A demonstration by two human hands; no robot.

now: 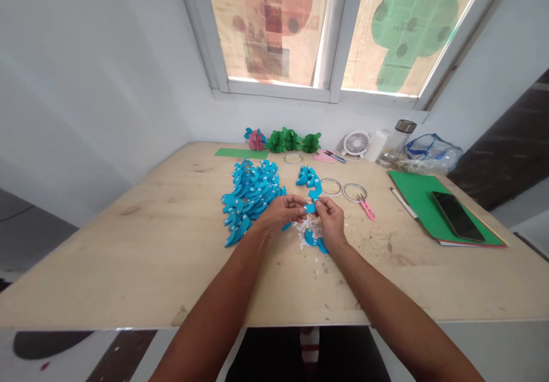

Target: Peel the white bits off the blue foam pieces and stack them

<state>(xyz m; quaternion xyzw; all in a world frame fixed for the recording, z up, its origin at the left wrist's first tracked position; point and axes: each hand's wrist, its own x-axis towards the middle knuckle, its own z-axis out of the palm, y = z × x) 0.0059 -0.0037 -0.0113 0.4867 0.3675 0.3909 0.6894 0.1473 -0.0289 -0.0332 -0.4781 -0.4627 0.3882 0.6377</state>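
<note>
Between my hands is a blue paper cutout with small white patches. My left hand pinches its left side, and the fingers of my right hand are closed on its right edge. Just beyond lie more blue paper pieces, partly joined in a short chain. To the left of my hands spreads a big heap of blue paper cutouts, many bearing white patches. Under my hands are small white paper scraps and a couple of curved blue pieces.
Tape rolls and pink-handled snips lie to the right. Farther right, a phone rests on green sheets beside a white pen. Along the wall stand green paper figures, a small fan and a bottle.
</note>
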